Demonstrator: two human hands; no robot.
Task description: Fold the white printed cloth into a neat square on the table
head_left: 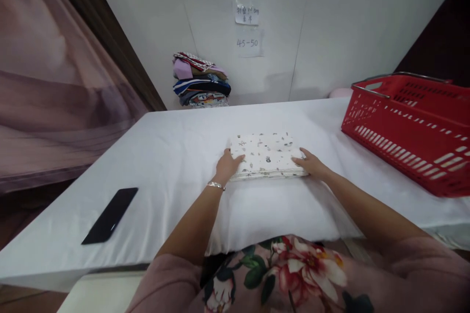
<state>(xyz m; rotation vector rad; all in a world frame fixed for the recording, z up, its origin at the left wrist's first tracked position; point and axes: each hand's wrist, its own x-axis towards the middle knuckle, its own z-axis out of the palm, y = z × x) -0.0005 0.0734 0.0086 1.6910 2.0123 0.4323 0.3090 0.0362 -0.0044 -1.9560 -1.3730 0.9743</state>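
Cloth (pixel 262 155) could totally bunch up if my left grip (pixel 226 165) and right grip (pixel 311 163), holding its opposite ends, squeeze unevenly.

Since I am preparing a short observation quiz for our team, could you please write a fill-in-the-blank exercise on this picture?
1. The left hand and right hand both touch the folded cloth, whose background colour is ____.
2. The bracelet is on the ____ wrist.
3. The basket is coloured ____.
4. The lower paper on the wall reads ____.

Missing words: white; left; red; 45-50.
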